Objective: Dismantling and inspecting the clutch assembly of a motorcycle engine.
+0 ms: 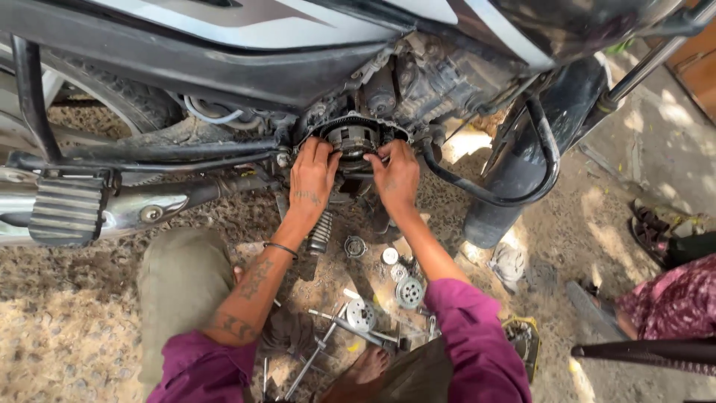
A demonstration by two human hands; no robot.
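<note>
outdoor spot, dirt and gravel ground (67, 328), patchy sun and shade. motorcycle (298, 45) stands across the top, rear tyre (127, 97) at left, chrome exhaust pipe (142, 213) and ribbed footrest (66, 210) low left, black crash guard bar (522, 190) at right. left hand (313, 175) and right hand (395, 173) both pressed on the round clutch assembly (352, 138) in the open engine side, fingers curled narrow around its rim, one hand each side. below the hands, loose metal parts on the ground: round plates (409, 291), a gear-like disc (360, 313), a spring (321, 233), a t-handle wrench (350, 327). bare foot (365, 369) beside the tools. sandals (652, 227) and another person's patterned sleeve (671, 302) at far right.
</note>
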